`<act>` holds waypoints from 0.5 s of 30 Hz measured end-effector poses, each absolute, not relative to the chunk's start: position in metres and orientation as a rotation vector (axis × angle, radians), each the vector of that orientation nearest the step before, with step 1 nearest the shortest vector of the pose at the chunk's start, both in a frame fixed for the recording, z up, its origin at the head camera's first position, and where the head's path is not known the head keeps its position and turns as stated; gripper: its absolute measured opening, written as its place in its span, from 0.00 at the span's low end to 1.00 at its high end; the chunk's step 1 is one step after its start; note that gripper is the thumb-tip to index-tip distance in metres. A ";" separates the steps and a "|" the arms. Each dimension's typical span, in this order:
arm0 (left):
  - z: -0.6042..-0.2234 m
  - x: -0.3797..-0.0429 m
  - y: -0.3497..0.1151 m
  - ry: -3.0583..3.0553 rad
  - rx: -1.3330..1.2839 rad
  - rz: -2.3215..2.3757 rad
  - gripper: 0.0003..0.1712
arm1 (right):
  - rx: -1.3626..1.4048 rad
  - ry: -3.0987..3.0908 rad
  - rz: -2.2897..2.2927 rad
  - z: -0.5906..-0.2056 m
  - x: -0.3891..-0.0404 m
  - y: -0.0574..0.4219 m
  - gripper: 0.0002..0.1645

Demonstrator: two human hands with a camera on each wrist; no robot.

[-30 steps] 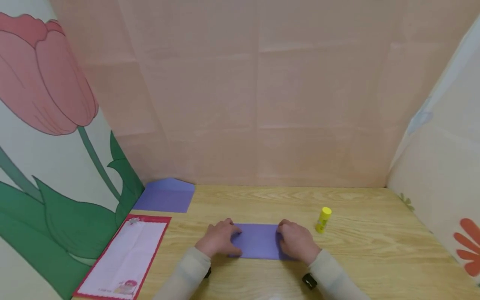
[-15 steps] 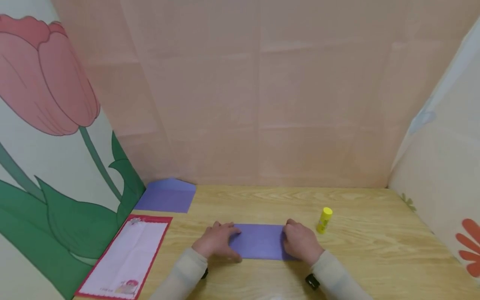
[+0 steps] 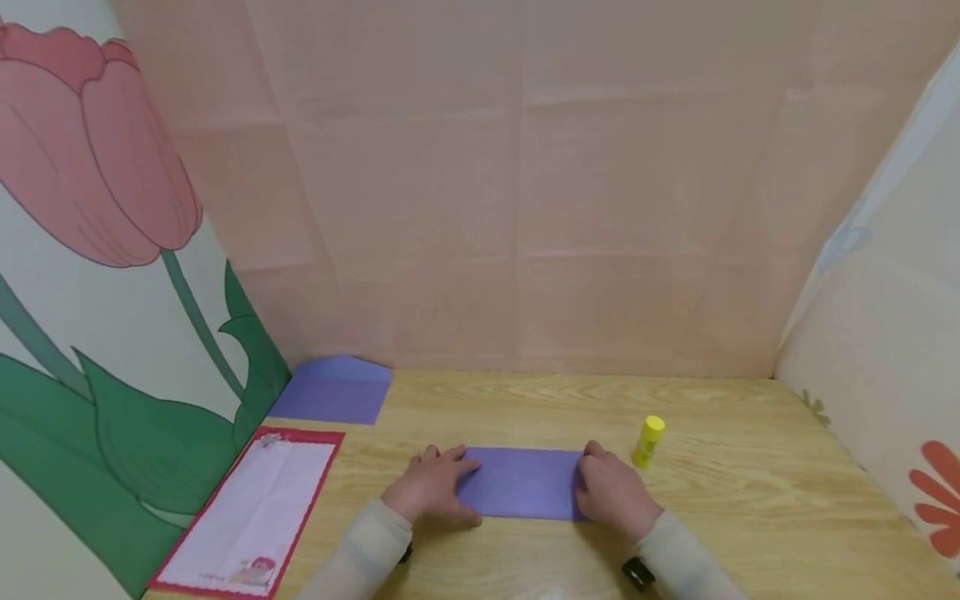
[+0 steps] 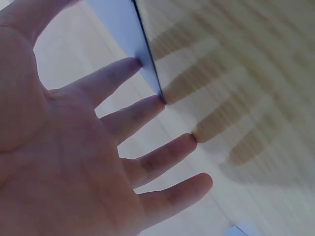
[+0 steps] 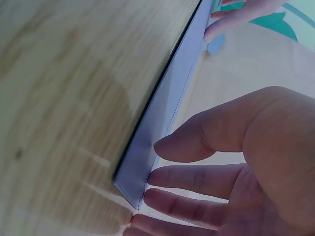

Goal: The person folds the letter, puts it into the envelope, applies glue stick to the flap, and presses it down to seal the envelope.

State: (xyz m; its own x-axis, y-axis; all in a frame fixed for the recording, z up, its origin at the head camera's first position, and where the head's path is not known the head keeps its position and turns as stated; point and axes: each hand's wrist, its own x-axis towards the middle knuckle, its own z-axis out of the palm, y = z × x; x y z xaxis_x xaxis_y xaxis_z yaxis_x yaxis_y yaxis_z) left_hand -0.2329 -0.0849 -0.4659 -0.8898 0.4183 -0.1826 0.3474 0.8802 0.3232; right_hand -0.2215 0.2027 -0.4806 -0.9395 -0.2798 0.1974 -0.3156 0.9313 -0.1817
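A flat purple paper rectangle [image 3: 521,483], shaped like an envelope, lies on the table between both hands in the head view. My left hand [image 3: 431,487] spreads its fingers at the left end, with fingertips right at the paper's edge in the left wrist view. On the opposite end is my right hand [image 3: 617,492]. Its thumb [image 5: 184,142] touches the paper's upper face in the right wrist view, while the other fingers [image 5: 197,179] extend along the short edge. A yellow glue stick [image 3: 648,442] stands upright beyond the right hand.
Toward the back left lies a purple envelope [image 3: 330,402] with its pointed flap raised. Nearer, a pale sheet with a red border [image 3: 251,508] rests along the left side. Printed panels and a pinkish sheet [image 3: 517,208] enclose the wooden table [image 3: 750,475].
My right hand has slid rightward along the purple paper to its right end, uncovering more of it. My left hand has shifted slightly left. The glue stick stays in place.
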 end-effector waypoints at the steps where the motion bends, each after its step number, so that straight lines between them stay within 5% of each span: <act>1: -0.467 -0.232 -0.085 2.810 0.590 0.412 0.47 | 0.453 -2.919 0.297 -0.480 -0.221 0.203 0.07; 15: -0.454 -0.187 -0.075 2.970 0.749 0.187 0.32 | 0.505 -2.880 0.203 -0.472 -0.201 0.207 0.09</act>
State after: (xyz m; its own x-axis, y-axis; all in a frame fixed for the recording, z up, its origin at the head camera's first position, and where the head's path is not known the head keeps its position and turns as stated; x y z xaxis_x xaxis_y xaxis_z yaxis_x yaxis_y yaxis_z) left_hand -0.1869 -0.0751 -0.4544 -0.8785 0.4760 -0.0408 0.4672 0.8737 0.1354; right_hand -0.2009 0.2067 -0.4724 -0.9191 -0.3206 0.2289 -0.3496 0.9317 -0.0988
